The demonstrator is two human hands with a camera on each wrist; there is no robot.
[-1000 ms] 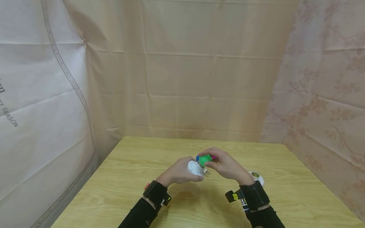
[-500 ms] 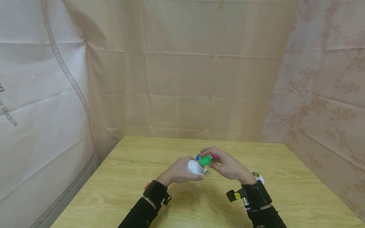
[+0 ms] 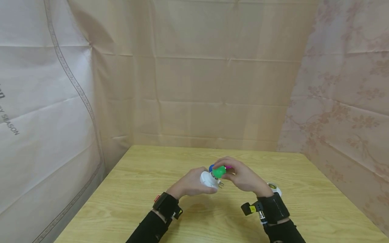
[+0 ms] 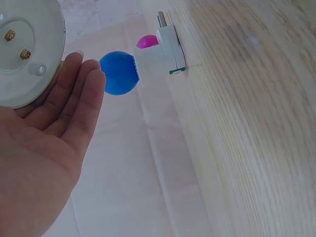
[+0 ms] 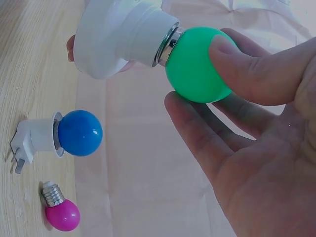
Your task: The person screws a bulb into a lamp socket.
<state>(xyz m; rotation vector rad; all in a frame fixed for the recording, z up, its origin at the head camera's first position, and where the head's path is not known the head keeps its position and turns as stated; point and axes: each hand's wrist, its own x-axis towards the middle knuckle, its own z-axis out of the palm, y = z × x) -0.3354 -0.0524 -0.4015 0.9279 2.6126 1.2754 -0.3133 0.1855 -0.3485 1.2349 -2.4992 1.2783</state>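
Above the table (image 3: pixel 146 168), your left hand (image 3: pixel 190 183) grips a white socket (image 3: pixel 207 179); your right hand (image 3: pixel 243 175) pinches a green bulb (image 5: pixel 196 66), its base (image 5: pixel 169 48) at the socket's mouth. Toward the far edge rest a blue bulb (image 5: pixel 80 133) and pink bulb (image 5: pixel 64 216); toward the right edge, another socket (image 3: pixel 277 189).

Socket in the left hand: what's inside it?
Metal base of the green bulb, partly showing at the mouth of the socket. The base's deeper end and the socket's interior are covered.
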